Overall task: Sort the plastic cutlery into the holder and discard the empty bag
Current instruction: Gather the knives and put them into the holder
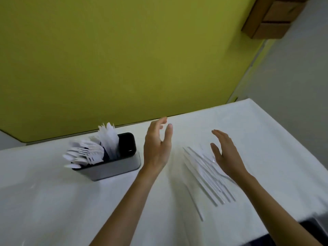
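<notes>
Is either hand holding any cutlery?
No, the left hand and right hand are both open and empty above the loose cutlery.

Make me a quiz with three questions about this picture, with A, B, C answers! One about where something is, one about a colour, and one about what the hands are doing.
1. Where does the loose cutlery lie?
A. On the table, right of the holder
B. Inside the holder
C. On the floor

2. What colour is the wall behind the table?
A. Blue
B. Yellow-green
C. Red

3. What are the hands doing?
A. Each grips a fork
B. Both open and empty
C. Both flat on the table

Answers:
1 A: the white pieces lie spread on the cloth, apart from the holder.
2 B: the big panel is yellow-green.
3 B: the left hand and right hand show spread fingers and hold nothing.
</notes>
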Motion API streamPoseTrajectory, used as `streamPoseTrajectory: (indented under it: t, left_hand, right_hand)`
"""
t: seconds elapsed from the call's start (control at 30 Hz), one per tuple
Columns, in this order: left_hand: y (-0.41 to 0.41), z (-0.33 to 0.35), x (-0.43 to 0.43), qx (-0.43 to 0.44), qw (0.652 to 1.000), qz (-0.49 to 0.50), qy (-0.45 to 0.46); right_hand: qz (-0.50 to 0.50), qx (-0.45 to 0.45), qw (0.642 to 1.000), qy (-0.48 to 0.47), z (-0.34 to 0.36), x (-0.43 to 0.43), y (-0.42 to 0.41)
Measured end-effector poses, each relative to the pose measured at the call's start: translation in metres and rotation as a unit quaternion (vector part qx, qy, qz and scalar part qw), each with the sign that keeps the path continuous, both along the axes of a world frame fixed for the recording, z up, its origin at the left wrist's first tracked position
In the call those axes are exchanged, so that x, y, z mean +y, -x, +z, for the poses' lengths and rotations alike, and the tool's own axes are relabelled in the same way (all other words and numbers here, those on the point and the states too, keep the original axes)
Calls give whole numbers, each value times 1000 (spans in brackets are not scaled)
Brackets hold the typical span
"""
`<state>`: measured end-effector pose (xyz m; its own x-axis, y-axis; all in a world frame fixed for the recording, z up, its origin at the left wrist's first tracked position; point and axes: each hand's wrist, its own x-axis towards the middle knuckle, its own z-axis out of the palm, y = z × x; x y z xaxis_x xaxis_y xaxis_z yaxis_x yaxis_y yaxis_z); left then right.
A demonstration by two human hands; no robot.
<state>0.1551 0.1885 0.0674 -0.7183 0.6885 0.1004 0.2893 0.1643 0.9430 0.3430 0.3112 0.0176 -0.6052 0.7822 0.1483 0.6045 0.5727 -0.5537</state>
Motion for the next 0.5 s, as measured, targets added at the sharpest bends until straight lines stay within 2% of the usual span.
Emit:
streamPoseTrajectory:
  t: [0.07, 0.13, 0.2, 0.27, 0.33, 0.5]
  left_hand:
    - [-22, -28, 6, 16, 989, -29, 141]
    - [-38, -56, 4, 19, 951, -79, 299]
    - [-54, -79, 1, 14, 909, -122, 398]
    - [-66, -91, 1, 24, 890, -129, 437]
    - [-79, -98, 2, 55, 884, -116, 449]
    - [-96, -105, 7, 64, 910, -64, 404]
  right_hand:
    - [-10, -60, 998, 19, -19, 5, -34]
    - [-11, -119, 991, 58, -37, 7, -62]
    - [0, -161, 982, 95, -52, 10, -85]
    - [8, -196, 976, 98, -60, 15, -95]
    - [25, -223, 971, 81, -66, 21, -100]
    - [8, -174, 981, 85, -70, 37, -88]
